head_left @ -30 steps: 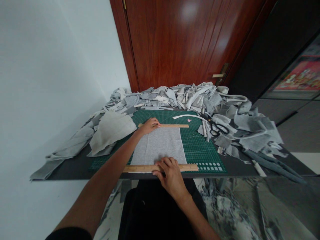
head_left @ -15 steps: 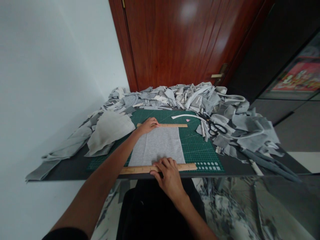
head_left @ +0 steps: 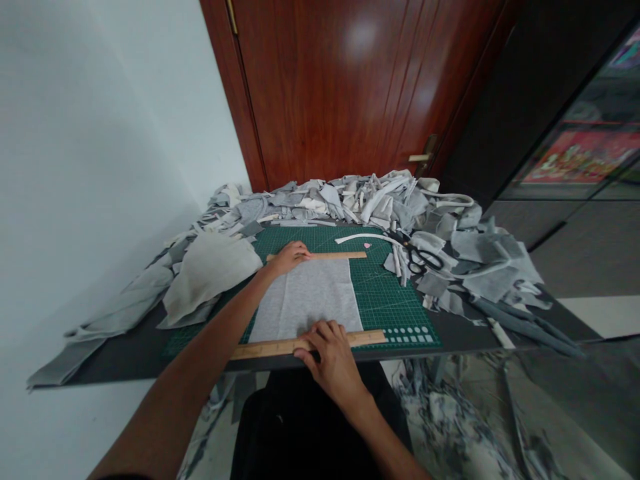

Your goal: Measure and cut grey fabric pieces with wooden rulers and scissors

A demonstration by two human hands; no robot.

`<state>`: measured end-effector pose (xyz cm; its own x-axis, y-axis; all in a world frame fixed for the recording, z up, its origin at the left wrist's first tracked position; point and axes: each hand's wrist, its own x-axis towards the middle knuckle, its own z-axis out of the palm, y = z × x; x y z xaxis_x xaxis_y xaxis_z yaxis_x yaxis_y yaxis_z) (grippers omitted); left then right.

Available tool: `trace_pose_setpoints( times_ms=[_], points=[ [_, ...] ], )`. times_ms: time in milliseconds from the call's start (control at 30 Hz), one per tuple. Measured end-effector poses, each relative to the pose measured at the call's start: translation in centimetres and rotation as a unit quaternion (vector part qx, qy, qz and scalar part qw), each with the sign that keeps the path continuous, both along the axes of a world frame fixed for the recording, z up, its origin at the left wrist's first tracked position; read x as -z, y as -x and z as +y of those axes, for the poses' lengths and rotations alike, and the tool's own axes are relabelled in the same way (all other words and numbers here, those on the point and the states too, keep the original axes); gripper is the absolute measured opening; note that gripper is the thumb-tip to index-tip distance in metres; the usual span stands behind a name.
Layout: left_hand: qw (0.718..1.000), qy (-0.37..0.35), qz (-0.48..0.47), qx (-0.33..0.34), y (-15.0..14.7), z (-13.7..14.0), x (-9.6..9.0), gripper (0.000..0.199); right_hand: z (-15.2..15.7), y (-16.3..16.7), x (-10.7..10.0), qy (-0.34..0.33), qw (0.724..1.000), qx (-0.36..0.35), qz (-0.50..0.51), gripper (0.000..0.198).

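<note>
A light grey piece of fabric (head_left: 310,300) lies flat on the green cutting mat (head_left: 383,293). Along its far edge runs a thin wooden ruler (head_left: 340,255), and my left hand (head_left: 291,255) holds this at its left part with the fingers closed together. A wider wooden ruler (head_left: 367,338) lies across the fabric's near edge. My right hand (head_left: 330,353) grips that one, fingers bent over the top and thumb on the near side. My left forearm covers part of the near ruler's left end.
Black scissors (head_left: 425,259) lie to the right beside a curved white strip (head_left: 363,236). Heaps of grey fabric scraps (head_left: 370,197) line the back and right of the dark table (head_left: 130,357). A larger pale cloth (head_left: 210,270) is at the left. More scraps (head_left: 450,413) litter the floor.
The camera view has shifted slightly, so the whole scene sits a little further left and lower. Both hands keep their places on the two rulers.
</note>
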<state>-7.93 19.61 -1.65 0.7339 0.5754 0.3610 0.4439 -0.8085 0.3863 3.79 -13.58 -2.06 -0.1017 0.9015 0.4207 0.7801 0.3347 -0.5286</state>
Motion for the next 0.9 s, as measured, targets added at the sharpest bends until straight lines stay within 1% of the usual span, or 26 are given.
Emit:
trace_pose_setpoints(
  times_ms=[167, 367, 500, 633, 800, 900],
  points=[
    [0.997, -0.014, 0.034, -0.061, -0.8, -1.5, -0.6, 0.014, -0.1, 0.0, -0.2, 0.006, 1.0, -0.005, 0.007, 0.016],
    [0.986, -0.051, 0.054, -0.147, -2.1, -5.4, -0.4, 0.024, -0.1, 0.0, 0.1, -0.002, 1.0, -0.001, 0.005, 0.014],
    [0.977, -0.063, 0.054, -0.196, -3.2, -7.1, -0.2, 0.022, -0.1, 0.0, 0.1, -0.009, 1.0, -0.003, 0.004, 0.014],
    [0.971, -0.063, 0.051, -0.226, -3.8, -7.5, -0.2, 0.019, 0.0, 0.0, 0.2, -0.015, 1.0, 0.001, -0.003, 0.013],
    [0.966, -0.055, 0.026, -0.253, -3.8, -7.4, -0.1, 0.017, -0.3, 0.1, 0.2, -0.008, 1.0, -0.002, 0.001, 0.013],
    [0.965, -0.049, 0.015, -0.256, -3.7, -7.2, 0.0, 0.016, -0.2, -0.7, -0.4, 0.002, 1.0, -0.027, 0.015, 0.014]
  ],
)
